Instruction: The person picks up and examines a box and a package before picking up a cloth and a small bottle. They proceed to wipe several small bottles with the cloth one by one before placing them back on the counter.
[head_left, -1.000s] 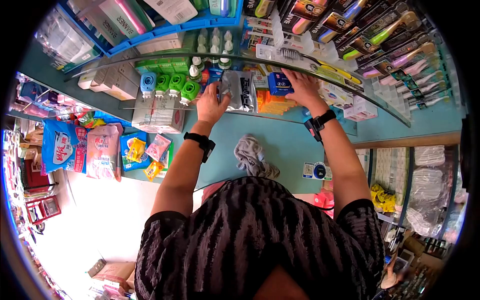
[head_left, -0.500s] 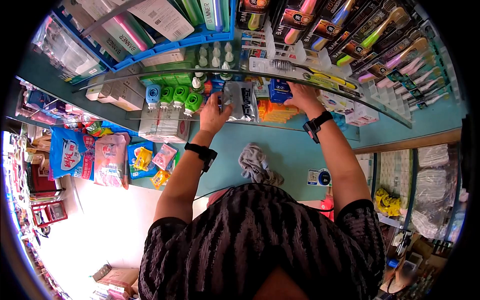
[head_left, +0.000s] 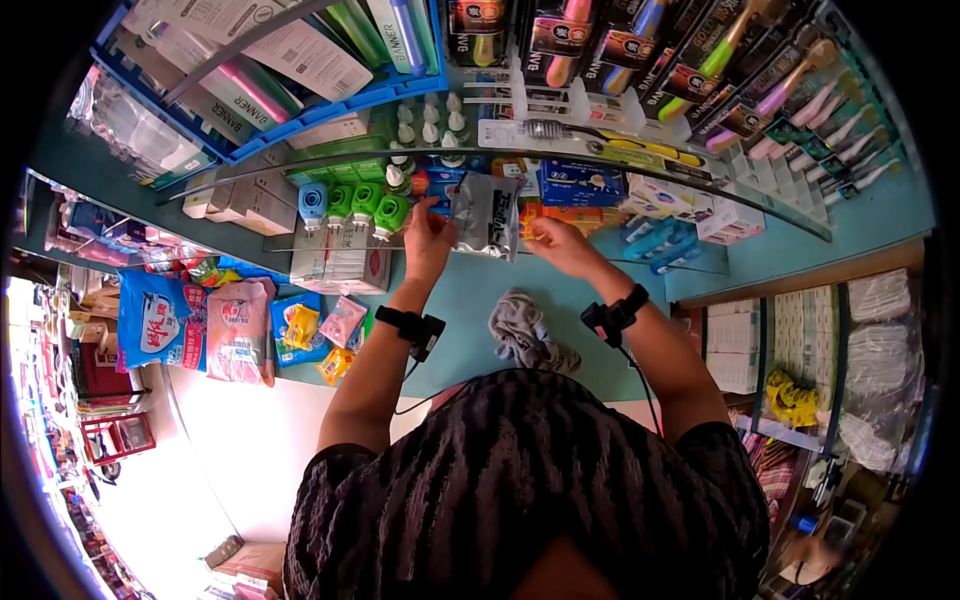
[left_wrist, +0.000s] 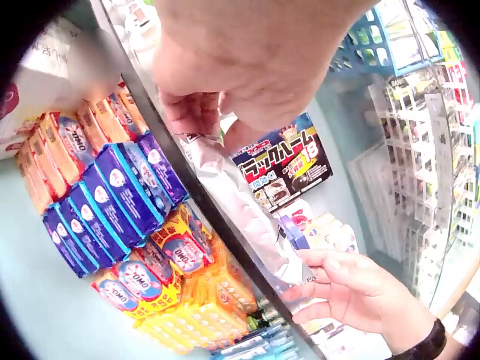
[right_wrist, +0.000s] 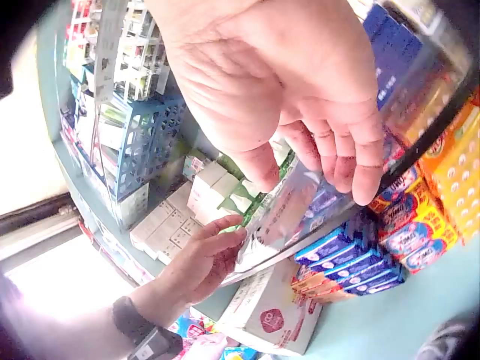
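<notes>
A silver packet (head_left: 487,215) with dark lettering stands upright behind the glass edge of the shelf. My left hand (head_left: 430,250) pinches its left side; in the left wrist view the curled fingers of the left hand (left_wrist: 240,75) hold the packet's end (left_wrist: 240,202). On the opposite side, my right hand (head_left: 565,247) has its thumb and fingers around the packet's right edge, as the left wrist view shows of the right hand (left_wrist: 360,289). Behind the packet, a black box (left_wrist: 300,172) with red and white lettering appears. A blue box (head_left: 582,183) lies to the right.
Green-capped bottles (head_left: 365,205) and a blue-capped one line the left side. The curved glass edge (head_left: 740,188) crosses in front of the shelf. A grey cloth (head_left: 525,330) lies on the counter (head_left: 450,320). Stacked soap packs (left_wrist: 105,202) sit under the glass.
My right hand has left the blue box and moved left to the packet's right edge. The left hand stays at the packet's left side. The head view has shifted slightly.
</notes>
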